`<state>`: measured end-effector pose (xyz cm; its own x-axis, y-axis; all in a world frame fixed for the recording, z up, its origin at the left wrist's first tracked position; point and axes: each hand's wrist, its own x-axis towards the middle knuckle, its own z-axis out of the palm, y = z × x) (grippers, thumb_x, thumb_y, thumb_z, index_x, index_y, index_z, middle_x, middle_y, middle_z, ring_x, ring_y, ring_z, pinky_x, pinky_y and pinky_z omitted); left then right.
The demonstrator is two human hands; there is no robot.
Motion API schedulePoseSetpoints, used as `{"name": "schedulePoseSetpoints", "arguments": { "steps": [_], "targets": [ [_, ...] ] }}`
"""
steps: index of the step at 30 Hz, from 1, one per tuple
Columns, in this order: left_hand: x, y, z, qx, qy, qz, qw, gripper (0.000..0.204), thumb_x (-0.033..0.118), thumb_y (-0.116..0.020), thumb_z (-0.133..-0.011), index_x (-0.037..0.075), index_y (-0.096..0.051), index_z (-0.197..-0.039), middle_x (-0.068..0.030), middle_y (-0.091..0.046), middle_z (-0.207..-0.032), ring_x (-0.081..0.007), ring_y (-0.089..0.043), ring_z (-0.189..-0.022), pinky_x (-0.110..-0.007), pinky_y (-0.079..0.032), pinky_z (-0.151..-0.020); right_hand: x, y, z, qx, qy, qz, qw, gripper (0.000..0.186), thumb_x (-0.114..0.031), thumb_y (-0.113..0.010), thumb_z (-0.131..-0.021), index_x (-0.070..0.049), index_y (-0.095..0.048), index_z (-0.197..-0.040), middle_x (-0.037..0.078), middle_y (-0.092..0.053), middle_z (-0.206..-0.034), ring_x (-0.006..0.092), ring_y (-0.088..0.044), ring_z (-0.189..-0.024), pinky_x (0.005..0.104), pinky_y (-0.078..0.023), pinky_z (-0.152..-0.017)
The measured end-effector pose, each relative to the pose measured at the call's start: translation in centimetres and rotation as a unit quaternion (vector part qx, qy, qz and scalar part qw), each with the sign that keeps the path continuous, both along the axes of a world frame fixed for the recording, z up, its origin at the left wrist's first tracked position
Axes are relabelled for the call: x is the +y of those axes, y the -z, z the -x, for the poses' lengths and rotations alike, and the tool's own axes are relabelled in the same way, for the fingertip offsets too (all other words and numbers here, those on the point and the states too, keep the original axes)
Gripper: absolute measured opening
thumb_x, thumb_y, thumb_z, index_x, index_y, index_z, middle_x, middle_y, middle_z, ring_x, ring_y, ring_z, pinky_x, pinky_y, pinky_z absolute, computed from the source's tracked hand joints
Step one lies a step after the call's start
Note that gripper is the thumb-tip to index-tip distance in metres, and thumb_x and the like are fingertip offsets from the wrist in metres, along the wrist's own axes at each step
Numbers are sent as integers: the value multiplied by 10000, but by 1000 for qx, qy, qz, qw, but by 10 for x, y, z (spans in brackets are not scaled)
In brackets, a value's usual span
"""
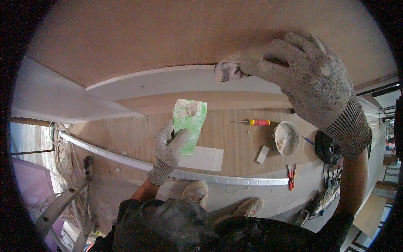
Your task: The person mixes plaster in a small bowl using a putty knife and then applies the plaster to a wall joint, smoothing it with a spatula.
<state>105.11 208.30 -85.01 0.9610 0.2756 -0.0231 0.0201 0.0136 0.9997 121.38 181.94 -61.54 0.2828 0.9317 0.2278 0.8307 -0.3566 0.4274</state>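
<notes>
My left hand (167, 147), in a grey knit glove, grips a green spreader (191, 130). Its broad end points away from me and carries a smear of pale putty (191, 108). Up and to the right, my right hand (315, 77) wears a matching putty-stained glove. Pinched in its fingers is a small putty knife (228, 71) with a smeared blade; the glove hides its handle. That blade lies against the white strip (168, 80), where the strip meets the brown wood panel (168, 38).
Below sit a putty bowl (286, 138), a red-and-yellow screwdriver (258, 122), a small white block (262, 154) and red-handled pliers (290, 178). A long metal rail (235, 180) crosses in front of my shoes. A stepladder (63, 203) and coiled cables (65, 161) stand at left.
</notes>
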Motion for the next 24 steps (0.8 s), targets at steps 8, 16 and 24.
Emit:
{"name": "schedulePoseSetpoints", "arguments": {
  "steps": [8,16,24],
  "targets": [
    [4,-1,2,-13,2,4,1000,349,73,-689,-976,-54,-661,-1299,-34,-722,-1003,-72,-635,-882,-263,-536,-773,-19,-8,0,35,63,68,995,600,-74,-681,-775,-223,-680,-1356,83,-641,-1142,311,-598,-1138,482,-491,-1067],
    [-2,2,0,-4,12,42,999,366,66,-676,-987,-35,-652,-1339,-27,-717,-1020,-70,-638,-893,-266,-546,-794,-6,-15,15,40,82,54,994,581,-94,-674,-796,-268,-693,-1350,51,-649,-1150,290,-617,-1103,454,-531,-1002],
    [-3,-1,0,24,4,12,1000,394,59,-677,-980,-26,-648,-1363,-7,-708,-995,-56,-624,-857,-245,-537,-761,4,-3,1,-44,38,73,996,503,-126,-696,-808,-253,-712,-1295,35,-638,-1179,276,-594,-1223,461,-514,-1067]
  ]
}}
